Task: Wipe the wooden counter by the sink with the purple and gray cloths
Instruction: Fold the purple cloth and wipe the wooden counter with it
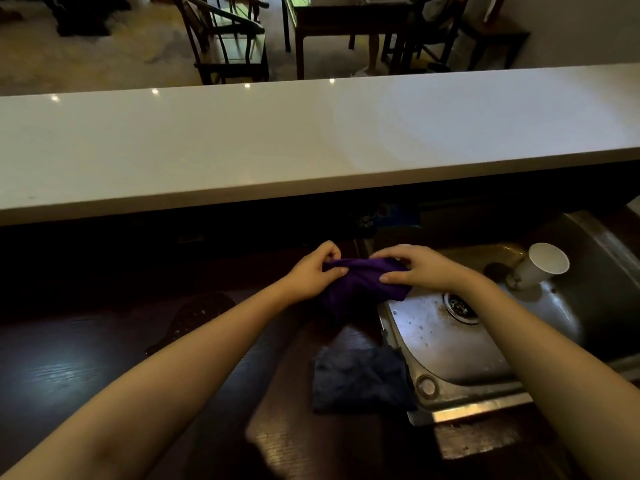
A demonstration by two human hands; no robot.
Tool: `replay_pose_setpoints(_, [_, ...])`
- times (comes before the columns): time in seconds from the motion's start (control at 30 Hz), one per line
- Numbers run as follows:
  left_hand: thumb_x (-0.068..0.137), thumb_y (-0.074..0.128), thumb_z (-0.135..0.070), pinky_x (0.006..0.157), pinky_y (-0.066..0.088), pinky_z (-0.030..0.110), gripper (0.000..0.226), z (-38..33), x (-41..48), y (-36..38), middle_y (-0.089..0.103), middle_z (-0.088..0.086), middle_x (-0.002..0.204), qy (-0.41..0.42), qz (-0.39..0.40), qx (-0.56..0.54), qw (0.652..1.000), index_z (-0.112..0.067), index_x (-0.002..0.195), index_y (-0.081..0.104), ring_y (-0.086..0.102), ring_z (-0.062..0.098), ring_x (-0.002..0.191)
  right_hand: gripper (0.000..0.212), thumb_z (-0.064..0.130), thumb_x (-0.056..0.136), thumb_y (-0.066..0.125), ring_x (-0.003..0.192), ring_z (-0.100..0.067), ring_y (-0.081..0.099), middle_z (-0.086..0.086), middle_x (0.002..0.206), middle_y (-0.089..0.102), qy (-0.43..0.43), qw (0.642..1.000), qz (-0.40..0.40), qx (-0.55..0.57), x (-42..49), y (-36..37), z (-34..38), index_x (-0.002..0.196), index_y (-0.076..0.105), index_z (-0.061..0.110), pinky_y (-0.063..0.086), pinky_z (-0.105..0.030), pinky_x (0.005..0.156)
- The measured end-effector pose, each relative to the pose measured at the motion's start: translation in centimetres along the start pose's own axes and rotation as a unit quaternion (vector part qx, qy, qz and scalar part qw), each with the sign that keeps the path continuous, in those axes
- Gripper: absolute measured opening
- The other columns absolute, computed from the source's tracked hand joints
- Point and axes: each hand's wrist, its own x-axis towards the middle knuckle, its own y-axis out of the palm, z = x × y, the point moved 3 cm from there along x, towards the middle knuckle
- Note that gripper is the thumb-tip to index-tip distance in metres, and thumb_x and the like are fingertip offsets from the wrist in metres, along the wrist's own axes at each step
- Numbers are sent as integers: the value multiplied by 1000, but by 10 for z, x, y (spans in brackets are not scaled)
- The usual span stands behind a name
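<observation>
Dark wooden desk (104, 368), nearest. Gray cloth (360, 382), crumpled, lying on the desk and touching the left rim of the steel sink (450, 344). Purple cloth (360, 285), bunched, held over the sink's far left corner. Left hand (313, 271) pinches its left end; right hand (415, 265) grips its right end. White cup (543, 265), tipped on its side in the sink. White bar top (311, 140) behind. Dark chairs (225, 39) beyond.
</observation>
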Motion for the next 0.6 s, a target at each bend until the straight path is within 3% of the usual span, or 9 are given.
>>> replay_pose_setpoints(0.1, [86,58,-5,59,39,13,25,-2,-5,-2,49,-3,71,-32,-18,-92,995,-24,79,43,46,0,60,51,27,81,69,99,-8,59,14,111,56,6,998,25,55,-13,-1,3,128,49,30,53,-17,74])
replay_pose_setpoints(0.17, [86,57,-3,67,44,15,24,-2,-9,-3,56,1,80,-50,-2,-137,989,-25,88,47,55,0,68,51,24,80,71,98,-9,61,12,110,58,11,995,21,94,-18,-1,4,126,50,28,54,-17,72])
replay_pose_setpoints(0.27, [84,60,-4,86,46,28,37,-8,-13,2,59,8,107,-56,70,-63,994,-24,114,49,58,16,98,32,22,82,67,90,-9,64,2,102,64,11,988,-2,153,-21,-2,15,113,60,21,52,-15,63])
replay_pose_setpoints(0.37, [80,68,-9,93,41,14,57,-23,-18,10,54,2,123,-11,103,0,995,-14,131,44,52,11,112,26,31,84,64,85,-13,65,-2,97,66,9,992,-10,126,-21,0,33,107,62,18,53,-18,63])
replay_pose_setpoints(0.43, [78,71,-13,89,40,10,54,-36,-23,14,57,0,118,12,97,2,995,-13,127,49,53,8,108,29,36,83,64,88,-14,64,-2,97,65,11,995,-30,95,-22,2,43,107,62,19,55,-22,69])
replay_pose_setpoints(0.6, [80,67,-12,89,43,32,27,-36,-32,14,65,14,106,35,0,21,999,-4,106,61,58,18,98,30,39,93,48,95,-14,62,2,104,64,16,992,-39,120,-38,-3,59,117,58,25,52,-25,79])
